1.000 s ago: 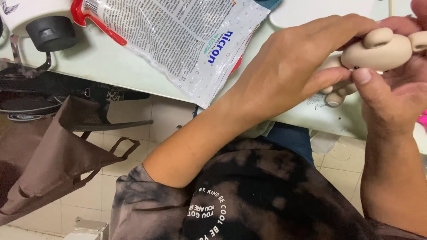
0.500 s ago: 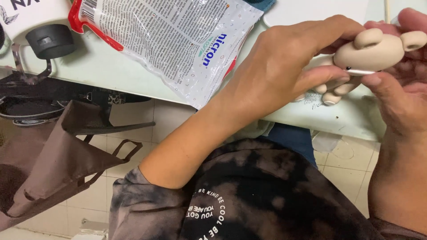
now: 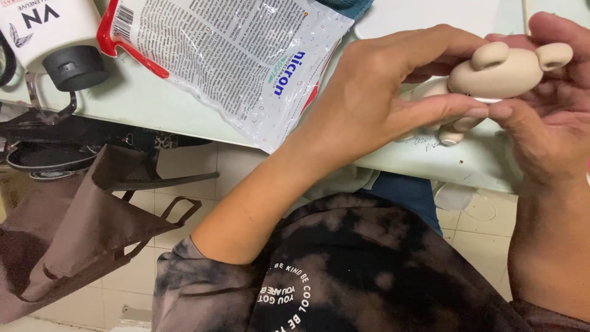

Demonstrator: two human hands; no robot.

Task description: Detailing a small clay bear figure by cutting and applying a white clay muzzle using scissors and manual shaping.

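Note:
A beige clay figure with a rounded head and two small round ears is held above the pale green table at the upper right. My left hand wraps its body from the left, thumb stretched under the head. My right hand cups the head from the right, and its thumb meets the left thumb under the chin. The figure's small legs hang below, partly hidden by my left fingers.
A clear printed plastic pouch with a red edge lies on the table at upper left. Beside it stands a white container with a black cap. A brown fabric bag hangs below the table edge over a tiled floor.
Both hands have shifted slightly left and down with the figure. My right thumb has moved in under the head until it meets the left thumb.

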